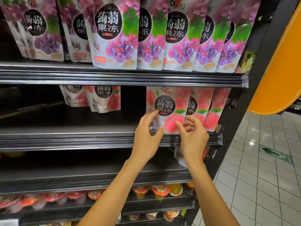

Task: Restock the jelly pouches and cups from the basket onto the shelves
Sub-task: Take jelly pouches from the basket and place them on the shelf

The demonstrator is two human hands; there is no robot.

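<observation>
Here, black shelving [254,88] stands beside a white-tiled floor [260,168]. On top are seven grape pouches [114,33], perhaps more behind. The middle shelf [81,137] holds five peach pouches [104,98], two left and three right. The front peach pouch [169,118] stands at the edge. The left hand [148,129] grips its left side; the right hand [193,132] pinches its right, fingers curled.

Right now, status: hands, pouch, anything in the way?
Left hand and right hand pinch peach pouch sides. Pouch upright at shelf front. Close behind, right: other pouches.
</observation>
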